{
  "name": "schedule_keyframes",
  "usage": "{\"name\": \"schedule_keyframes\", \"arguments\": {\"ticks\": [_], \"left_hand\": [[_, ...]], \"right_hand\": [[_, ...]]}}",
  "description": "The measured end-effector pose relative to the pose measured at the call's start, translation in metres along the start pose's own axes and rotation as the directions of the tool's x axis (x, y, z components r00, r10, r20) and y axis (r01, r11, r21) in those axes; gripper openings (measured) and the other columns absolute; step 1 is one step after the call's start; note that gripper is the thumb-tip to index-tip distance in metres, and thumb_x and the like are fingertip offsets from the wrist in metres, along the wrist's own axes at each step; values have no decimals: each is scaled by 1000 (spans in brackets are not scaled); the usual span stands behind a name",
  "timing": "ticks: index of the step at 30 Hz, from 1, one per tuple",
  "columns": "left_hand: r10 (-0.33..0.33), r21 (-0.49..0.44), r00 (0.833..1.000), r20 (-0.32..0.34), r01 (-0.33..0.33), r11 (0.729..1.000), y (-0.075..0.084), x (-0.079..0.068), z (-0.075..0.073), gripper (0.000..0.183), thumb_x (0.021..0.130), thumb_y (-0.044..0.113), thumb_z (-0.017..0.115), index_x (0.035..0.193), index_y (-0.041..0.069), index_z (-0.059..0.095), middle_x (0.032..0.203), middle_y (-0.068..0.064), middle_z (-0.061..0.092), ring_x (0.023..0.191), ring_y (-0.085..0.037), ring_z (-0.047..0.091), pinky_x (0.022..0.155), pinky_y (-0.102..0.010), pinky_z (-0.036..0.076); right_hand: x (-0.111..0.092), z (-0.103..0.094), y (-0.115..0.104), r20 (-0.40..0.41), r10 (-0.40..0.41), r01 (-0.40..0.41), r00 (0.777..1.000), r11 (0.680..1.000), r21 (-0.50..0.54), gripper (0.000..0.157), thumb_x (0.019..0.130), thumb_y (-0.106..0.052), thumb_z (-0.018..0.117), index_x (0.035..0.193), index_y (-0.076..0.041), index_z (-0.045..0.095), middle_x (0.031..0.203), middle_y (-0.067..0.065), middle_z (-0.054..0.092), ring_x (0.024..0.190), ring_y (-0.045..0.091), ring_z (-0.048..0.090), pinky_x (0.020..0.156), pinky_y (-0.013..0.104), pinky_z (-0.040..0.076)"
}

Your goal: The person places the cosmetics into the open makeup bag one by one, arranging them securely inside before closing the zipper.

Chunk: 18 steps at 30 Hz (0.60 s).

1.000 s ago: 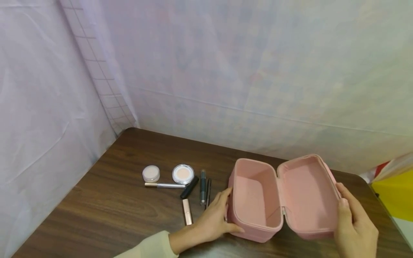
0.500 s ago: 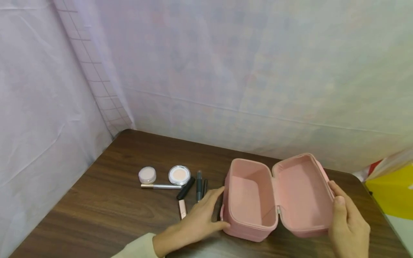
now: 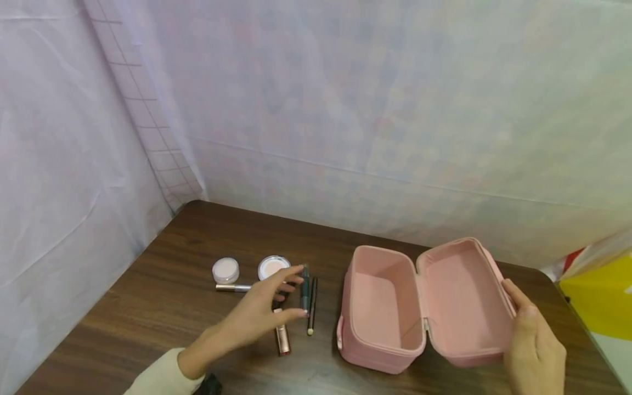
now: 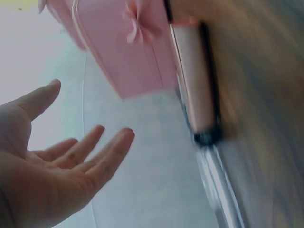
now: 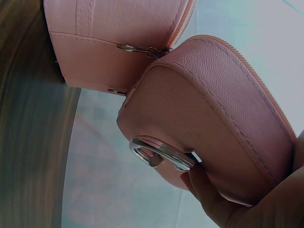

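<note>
A pink cosmetic case (image 3: 380,357) stands unzipped on the table, its lid (image 3: 469,302) folded out to the right. My right hand (image 3: 535,351) grips the lid's outer edge, thumb on the inner side. In the right wrist view, fingers touch the lid by a silver metal handle (image 5: 161,152). My left hand (image 3: 252,315) hovers over the makeup with thumb and fingers spread, holding nothing. Just past its fingertips lie a dark green stick (image 3: 305,291) and a thin dark pencil (image 3: 312,310). A rose-gold lipstick tube (image 3: 283,340) lies below the thumb; a black tube is mostly hidden behind the hand.
Left of the case are a round compact (image 3: 271,266), a small clear-sided jar (image 3: 225,270) and a silver tube (image 3: 233,287) with a gold end. A pale curtain (image 3: 370,120) hangs behind the table (image 3: 148,307). Something yellow (image 3: 599,291) is beyond the right edge.
My left hand has let go of the case's left side and moved left over the makeup, uncovering the thin pencil. My right hand keeps its grip on the lid.
</note>
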<state>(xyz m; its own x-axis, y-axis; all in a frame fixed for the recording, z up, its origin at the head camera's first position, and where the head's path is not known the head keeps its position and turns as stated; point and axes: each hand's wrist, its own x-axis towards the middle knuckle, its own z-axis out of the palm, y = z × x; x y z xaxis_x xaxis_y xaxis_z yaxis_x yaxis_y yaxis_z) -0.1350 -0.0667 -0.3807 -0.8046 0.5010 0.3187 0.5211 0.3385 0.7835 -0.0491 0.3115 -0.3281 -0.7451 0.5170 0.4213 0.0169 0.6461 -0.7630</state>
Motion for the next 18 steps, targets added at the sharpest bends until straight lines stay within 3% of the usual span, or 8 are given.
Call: {"name": "schedule_keyframes", "arguments": {"ticks": [7,11,18], "left_hand": [[57,11,995,-79,-56,998,-17,-2,-32,67,82,13,75,140,5,43,123,-14,59,105,-34,61,85,-41,51],[57,47,990,-131,-52,998,-22,-2,-47,68,79,8,76,138,3,44,121,-13,60,103,-30,62,84,-38,52],[33,110,982,-187,-12,994,-34,-4,-65,66,80,10,77,138,8,46,119,-13,61,101,-31,61,82,-49,50]], "right_hand": [[2,0,-2,10,-41,41,999,999,16,39,105,-25,31,132,-29,59,135,-14,52,111,-9,45,92,7,30],[2,0,-3,11,-55,55,998,998,8,39,105,-25,32,132,-29,59,134,-14,53,111,-10,45,91,6,30],[3,-1,-4,10,-48,49,999,999,-7,39,105,-26,31,132,-30,59,135,-12,53,110,-9,45,91,7,30]]}}
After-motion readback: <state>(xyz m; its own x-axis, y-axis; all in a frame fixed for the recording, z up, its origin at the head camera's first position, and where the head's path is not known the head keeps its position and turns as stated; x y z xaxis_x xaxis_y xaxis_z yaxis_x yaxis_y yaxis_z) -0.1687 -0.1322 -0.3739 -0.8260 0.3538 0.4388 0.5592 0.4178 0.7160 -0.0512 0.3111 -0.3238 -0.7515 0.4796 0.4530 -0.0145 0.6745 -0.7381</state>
